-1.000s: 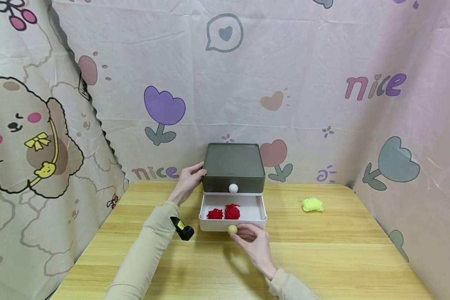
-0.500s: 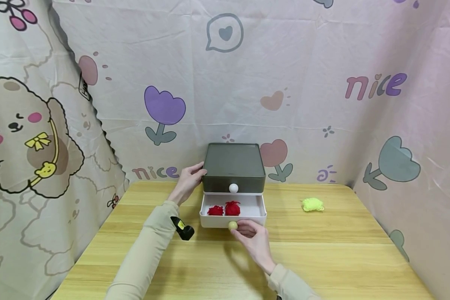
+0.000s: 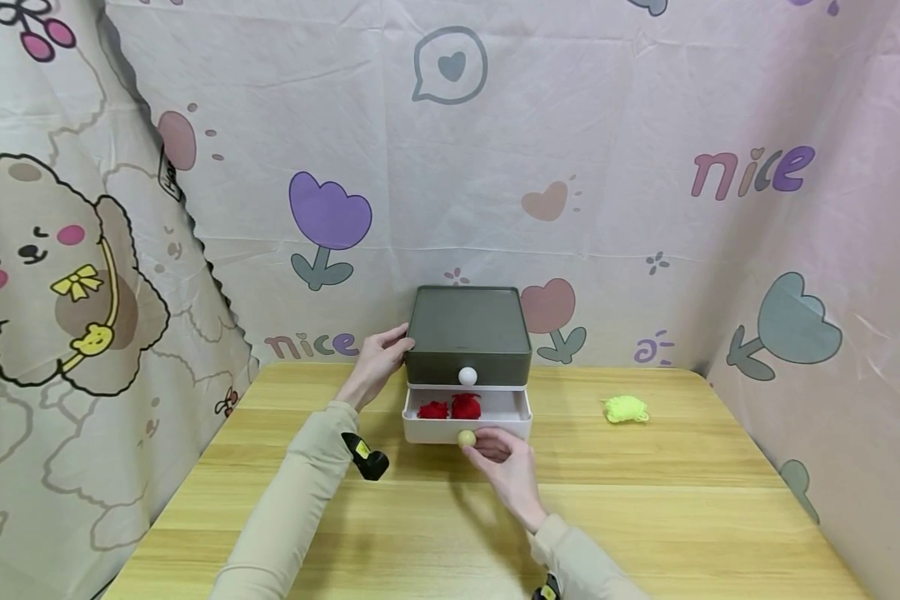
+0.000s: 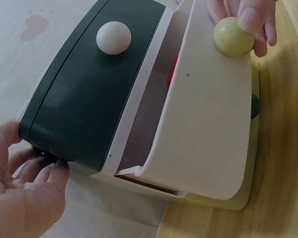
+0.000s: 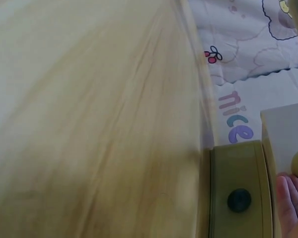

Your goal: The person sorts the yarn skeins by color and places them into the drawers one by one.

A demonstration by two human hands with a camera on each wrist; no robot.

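Note:
A small desktop drawer box (image 3: 468,321) stands near the back of the table. Its top drawer is dark green with a white knob (image 4: 113,37). Below it, a white drawer (image 3: 423,432) is partly pulled out and holds two red yarn balls (image 3: 466,407). My right hand (image 3: 512,475) pinches that drawer's yellow-green knob (image 4: 233,37) between thumb and fingers. At the box's upper left corner, my left hand (image 3: 377,362) holds on, its fingers bent against the side in the left wrist view. A yellow-green bottom drawer (image 5: 238,173) with a dark knob is closed.
A bright yellow yarn ball (image 3: 626,409) lies on the wooden table (image 3: 645,517), right of the box. A printed cloth (image 3: 450,183) hangs close behind the box and along both sides. Black wrist cameras (image 3: 365,456) sit on the sleeves.
The right hand has moved the white drawer back toward the box, so less of its inside shows. The red yarn balls travelled with it. The left hand and the box stayed still.

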